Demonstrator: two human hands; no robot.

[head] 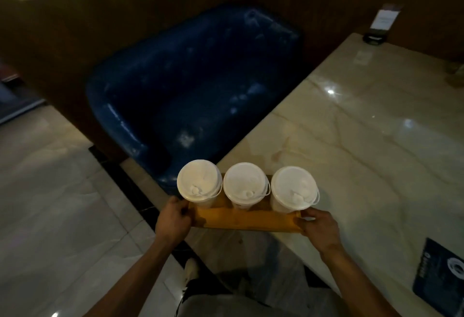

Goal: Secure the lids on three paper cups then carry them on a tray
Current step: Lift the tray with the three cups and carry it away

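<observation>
Both forearms reach forward, and the left hand (173,218) grips the left end of the wooden tray (247,221) while the right hand (319,227) grips the right end, fingers curled round each edge, probably to keep it level. Three paper cups (247,187) stand in a row along the tray's far edge, lids on, apparently pressed home. Held clear of the marble table (364,140), the tray hangs past its near-left corner, a blue seat (190,85) beyond

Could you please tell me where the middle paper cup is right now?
In the head view, the middle cup stands lidded on the wooden tray, between the other two cups, low and centre, near the marble table.
</observation>
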